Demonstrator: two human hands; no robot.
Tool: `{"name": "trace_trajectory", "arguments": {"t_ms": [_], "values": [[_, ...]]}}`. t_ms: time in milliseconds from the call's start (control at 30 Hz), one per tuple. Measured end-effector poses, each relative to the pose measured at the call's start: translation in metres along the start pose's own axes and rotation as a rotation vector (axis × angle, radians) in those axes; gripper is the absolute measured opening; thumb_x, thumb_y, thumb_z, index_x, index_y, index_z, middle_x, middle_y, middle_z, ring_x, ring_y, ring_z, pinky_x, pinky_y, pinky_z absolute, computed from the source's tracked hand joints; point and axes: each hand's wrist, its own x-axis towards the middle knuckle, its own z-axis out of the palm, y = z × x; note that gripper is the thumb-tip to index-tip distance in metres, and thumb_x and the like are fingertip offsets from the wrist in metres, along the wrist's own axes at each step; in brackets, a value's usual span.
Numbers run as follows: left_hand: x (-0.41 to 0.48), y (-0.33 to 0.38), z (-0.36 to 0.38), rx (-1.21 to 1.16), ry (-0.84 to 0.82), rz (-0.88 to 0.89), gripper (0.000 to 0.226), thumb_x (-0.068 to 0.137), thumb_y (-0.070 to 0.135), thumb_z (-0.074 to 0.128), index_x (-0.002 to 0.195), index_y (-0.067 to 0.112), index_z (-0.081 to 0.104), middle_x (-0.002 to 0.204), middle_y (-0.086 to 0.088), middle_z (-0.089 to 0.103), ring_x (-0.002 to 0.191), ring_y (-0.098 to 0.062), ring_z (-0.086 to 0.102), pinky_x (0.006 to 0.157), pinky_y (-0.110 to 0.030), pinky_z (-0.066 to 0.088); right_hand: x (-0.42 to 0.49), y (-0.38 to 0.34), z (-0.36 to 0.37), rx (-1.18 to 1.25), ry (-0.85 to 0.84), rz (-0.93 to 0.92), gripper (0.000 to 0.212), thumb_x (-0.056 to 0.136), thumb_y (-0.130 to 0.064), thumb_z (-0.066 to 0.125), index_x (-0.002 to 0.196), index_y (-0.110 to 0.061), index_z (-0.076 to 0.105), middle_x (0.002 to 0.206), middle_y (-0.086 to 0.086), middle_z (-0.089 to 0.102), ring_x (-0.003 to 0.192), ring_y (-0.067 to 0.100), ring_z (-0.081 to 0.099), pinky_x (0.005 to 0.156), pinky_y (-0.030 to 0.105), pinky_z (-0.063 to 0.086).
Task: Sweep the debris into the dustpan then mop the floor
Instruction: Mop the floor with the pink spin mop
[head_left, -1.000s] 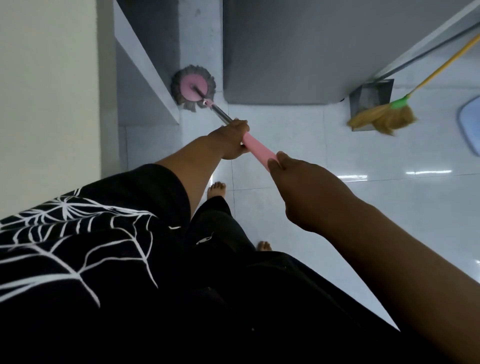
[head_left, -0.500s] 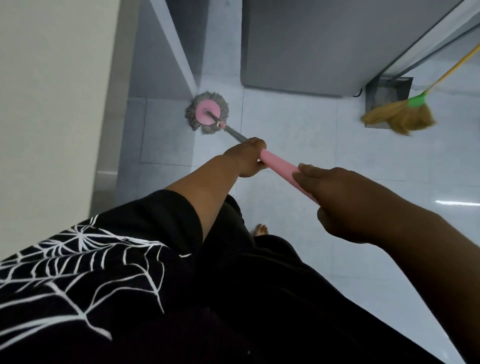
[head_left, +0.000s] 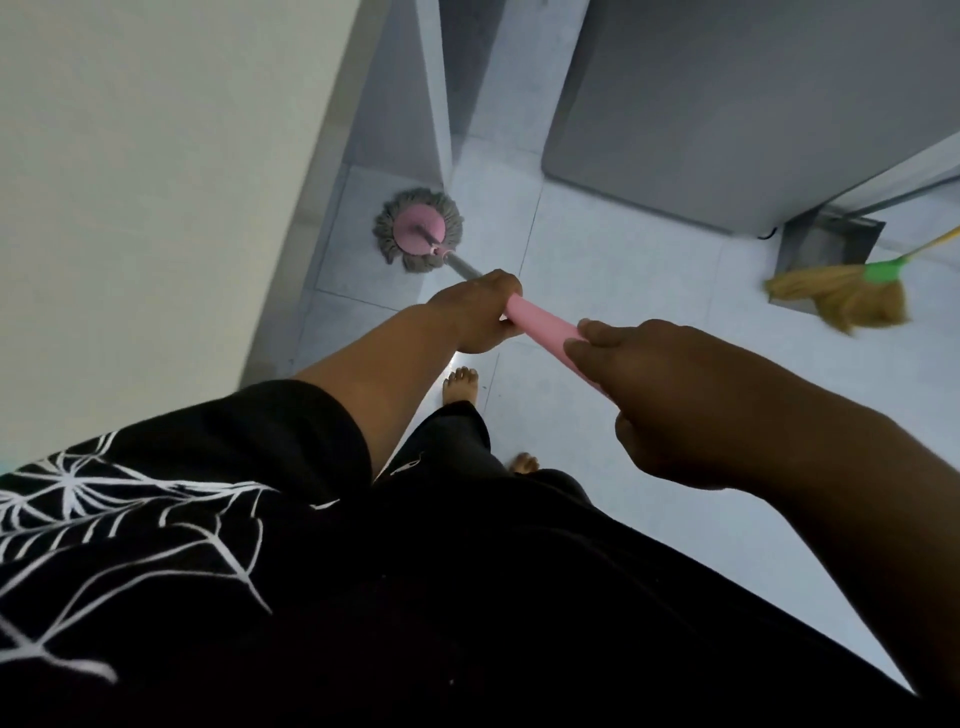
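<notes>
Left hand (head_left: 475, 317) and right hand (head_left: 670, 400), fingers clenched, grip the pink mop handle (head_left: 540, 325); the mop head (head_left: 418, 237) presses the floor (head_left: 623, 280) at a wall corner, broom (head_left: 841, 296) and dustpan (head_left: 831, 244) well right.

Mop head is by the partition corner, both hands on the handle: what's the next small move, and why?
Probably draw the mop head back along the tiles toward the feet. It sits against the partition's foot, so pushing gains nothing, and the left hand and right hand already grip the pink handle.
</notes>
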Motion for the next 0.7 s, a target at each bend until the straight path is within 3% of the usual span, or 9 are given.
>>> {"name": "trace_trajectory", "arguments": {"t_ms": [67, 200, 367, 533, 700], "values": [[-0.005, -0.011, -0.001, 0.006, 0.000, -0.049, 0.039, 0.091, 0.038, 0.060, 0.121, 0.018, 0.045, 0.125, -0.003, 0.053, 0.101, -0.024, 0.060, 0.086, -0.045, 0.052, 0.010, 0.000, 0.002, 0.011, 0.015, -0.031, 0.063, 0.086, -0.009, 0.058, 0.146, -0.014, 0.037, 0.140, 0.005, 0.049, 0.097, 0.021, 0.060, 0.076, 0.024, 0.049], [-0.002, -0.036, -0.005, -0.060, 0.022, -0.165, 0.041, 0.092, 0.032, 0.061, 0.125, 0.013, 0.044, 0.129, -0.007, 0.052, 0.106, -0.028, 0.059, 0.089, -0.046, 0.050, 0.044, -0.002, 0.011, -0.019, 0.045, -0.080, 0.054, 0.086, -0.006, 0.054, 0.139, -0.010, 0.043, 0.131, 0.007, 0.052, 0.083, 0.022, 0.058, 0.054, 0.022, 0.033], [0.015, -0.071, -0.015, -0.099, 0.091, -0.252, 0.042, 0.093, 0.029, 0.061, 0.125, 0.009, 0.043, 0.127, -0.015, 0.055, 0.110, -0.032, 0.059, 0.092, -0.043, 0.050, 0.094, -0.001, 0.009, -0.050, 0.078, -0.121, 0.044, 0.083, -0.004, 0.056, 0.127, -0.005, 0.051, 0.115, 0.010, 0.055, 0.073, 0.025, 0.057, 0.051, 0.027, 0.032], [0.036, -0.104, -0.032, -0.089, 0.084, -0.315, 0.043, 0.092, 0.023, 0.063, 0.125, 0.007, 0.041, 0.127, -0.018, 0.053, 0.111, -0.036, 0.058, 0.091, -0.043, 0.049, 0.138, -0.001, 0.009, -0.052, 0.126, -0.133, 0.054, 0.086, -0.005, 0.057, 0.138, -0.003, 0.044, 0.134, 0.017, 0.050, 0.094, 0.030, 0.061, 0.064, 0.030, 0.042], [0.053, -0.112, -0.046, -0.038, 0.020, -0.368, 0.052, 0.090, 0.022, 0.066, 0.131, 0.006, 0.039, 0.134, -0.020, 0.049, 0.116, -0.039, 0.056, 0.097, -0.048, 0.047, 0.156, 0.005, 0.011, -0.066, 0.132, -0.161, 0.054, 0.087, -0.001, 0.055, 0.139, 0.003, 0.043, 0.137, 0.022, 0.048, 0.102, 0.033, 0.060, 0.072, 0.034, 0.047]]}}
